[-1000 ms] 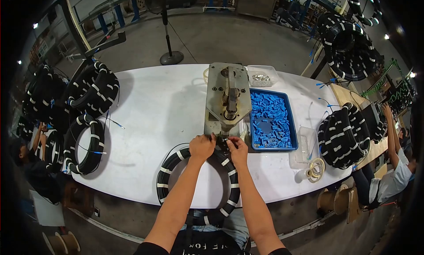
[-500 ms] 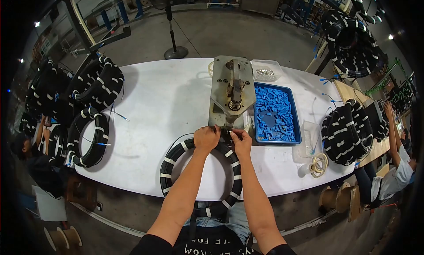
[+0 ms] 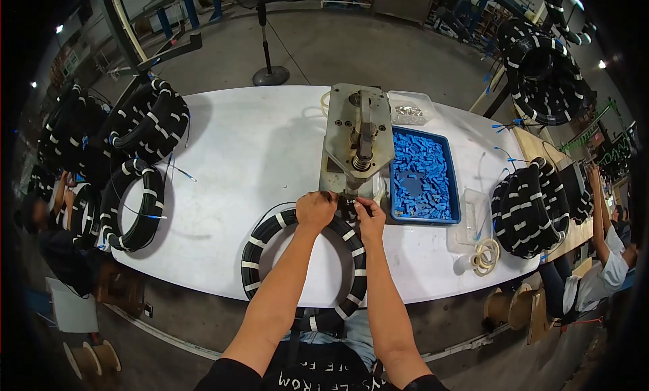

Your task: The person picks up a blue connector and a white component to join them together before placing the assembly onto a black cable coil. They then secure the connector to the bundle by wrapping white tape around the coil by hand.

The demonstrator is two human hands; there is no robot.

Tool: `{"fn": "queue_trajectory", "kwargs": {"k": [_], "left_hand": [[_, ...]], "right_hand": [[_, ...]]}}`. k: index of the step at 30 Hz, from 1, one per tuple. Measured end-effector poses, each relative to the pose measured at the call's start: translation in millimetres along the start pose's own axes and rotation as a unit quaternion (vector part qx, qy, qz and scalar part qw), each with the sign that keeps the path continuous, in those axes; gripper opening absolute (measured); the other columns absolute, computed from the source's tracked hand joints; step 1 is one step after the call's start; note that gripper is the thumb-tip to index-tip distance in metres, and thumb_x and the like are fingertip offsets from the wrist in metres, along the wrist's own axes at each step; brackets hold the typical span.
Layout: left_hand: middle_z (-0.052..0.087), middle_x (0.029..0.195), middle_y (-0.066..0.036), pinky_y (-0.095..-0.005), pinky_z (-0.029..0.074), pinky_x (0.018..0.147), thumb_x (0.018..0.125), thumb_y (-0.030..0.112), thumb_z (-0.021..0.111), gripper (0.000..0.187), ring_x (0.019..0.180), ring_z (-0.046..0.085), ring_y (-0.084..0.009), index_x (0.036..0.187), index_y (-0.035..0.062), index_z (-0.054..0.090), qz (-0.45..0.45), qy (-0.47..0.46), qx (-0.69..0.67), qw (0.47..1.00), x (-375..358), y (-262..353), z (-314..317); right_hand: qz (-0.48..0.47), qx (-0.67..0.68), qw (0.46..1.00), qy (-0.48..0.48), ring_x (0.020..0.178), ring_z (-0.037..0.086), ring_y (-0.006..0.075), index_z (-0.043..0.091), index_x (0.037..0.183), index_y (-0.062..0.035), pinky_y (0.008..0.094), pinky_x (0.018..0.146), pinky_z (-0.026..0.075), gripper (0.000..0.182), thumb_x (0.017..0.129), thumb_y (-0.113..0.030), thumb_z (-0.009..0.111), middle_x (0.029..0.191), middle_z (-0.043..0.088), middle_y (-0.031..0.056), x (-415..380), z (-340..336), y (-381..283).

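A metal press (image 3: pixel 358 127) stands on the white table in front of me, and both hands work at its lower tip. My left hand (image 3: pixel 316 210) is closed at the left of the tip, around the end of a thin black cable (image 3: pixel 269 210) that leads up from the coil. At the right of the tip, my right hand (image 3: pixel 370 218) is pinched; a small shiny bit shows by its fingertips, too small to name. Under my forearms lies the black cable coil (image 3: pixel 251 264) with white tape bands, overhanging the table's front edge.
Right of the press sits a blue tray (image 3: pixel 457 188) of blue connectors, with a clear box (image 3: pixel 411 109) of metal parts behind it. A tape roll (image 3: pixel 486 256) lies farther right. Taped coils (image 3: pixel 135 205) stand at the left, more (image 3: pixel 531 205) at the right. Co-workers sit at both sides.
The view has shifted slightly. Both hands stay at the press tip, with the right fingers moved only a little. The coil keeps its place under my arms.
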State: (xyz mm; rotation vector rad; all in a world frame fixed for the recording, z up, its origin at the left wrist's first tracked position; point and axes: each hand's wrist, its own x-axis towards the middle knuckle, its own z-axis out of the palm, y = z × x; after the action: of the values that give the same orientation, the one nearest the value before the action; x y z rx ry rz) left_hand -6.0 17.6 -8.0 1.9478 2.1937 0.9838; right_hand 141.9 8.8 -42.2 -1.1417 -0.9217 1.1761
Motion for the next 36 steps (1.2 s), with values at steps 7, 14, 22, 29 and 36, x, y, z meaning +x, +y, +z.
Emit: {"fn": "queue_trajectory", "kwargs": {"k": [7,14,22,29,36], "left_hand": [[0.063,0.058,-0.019,-0.048,0.053,0.053,0.085,0.029,0.059,0.039,0.054,0.064,-0.0397,0.056,0.0042,0.066,0.015,0.007,0.012,1.0,0.9,0.2,-1.3],[0.063,0.058,-0.02,-0.0481,0.053,0.052,0.085,0.029,0.059,0.04,0.054,0.063,-0.041,0.055,0.0042,0.066,0.025,0.015,0.014,0.999,-0.2,-3.1,2.7],[0.061,0.056,-0.021,-0.0487,0.052,0.052,0.084,0.028,0.061,0.04,0.053,0.063,-0.0418,0.052,0.0036,0.064,0.016,0.032,0.004,0.999,0.4,-1.4,3.5],[0.062,0.057,-0.021,-0.0492,0.053,0.053,0.084,0.029,0.061,0.04,0.054,0.064,-0.0414,0.054,0.0029,0.065,0.009,0.012,0.015,1.0,0.2,1.5,-2.1],[0.064,0.061,-0.022,-0.049,0.054,0.058,0.086,0.031,0.059,0.041,0.059,0.065,-0.0421,0.058,0.0025,0.067,-0.025,-0.034,0.013,0.999,0.9,3.7,-5.8]], "right_hand": [[0.018,-0.003,1.0,0.001,0.076,0.054,0.0057,0.07,0.1,-0.0012,0.0203,0.07,0.043,0.013,0.087,-0.006,0.069,0.088,0.066,-0.0015,1.2,-1.4,2.2],[-0.004,0.009,1.0,0.002,0.067,0.049,0.0028,0.071,0.101,-0.002,0.0176,0.06,0.04,0.015,0.087,-0.006,0.07,0.087,0.065,-0.0028,0.7,0.2,1.4],[-0.003,0.011,1.0,-0.011,0.069,0.051,0.0033,0.071,0.101,-0.0014,0.0179,0.061,0.04,0.015,0.086,-0.005,0.071,0.089,0.066,-0.0022,7.0,-7.9,18.3],[0.033,0.019,0.999,-0.004,0.086,0.059,0.0082,0.072,0.097,0.0003,0.022,0.08,0.045,0.013,0.085,-0.003,0.069,0.094,0.068,0.0008,2.5,-5.6,6.3],[0.018,0.032,0.999,-0.008,0.083,0.057,0.0071,0.072,0.098,-0.0001,0.0209,0.076,0.045,0.013,0.085,-0.004,0.069,0.093,0.067,-0.0005,2.4,-5.6,8.8]]}}
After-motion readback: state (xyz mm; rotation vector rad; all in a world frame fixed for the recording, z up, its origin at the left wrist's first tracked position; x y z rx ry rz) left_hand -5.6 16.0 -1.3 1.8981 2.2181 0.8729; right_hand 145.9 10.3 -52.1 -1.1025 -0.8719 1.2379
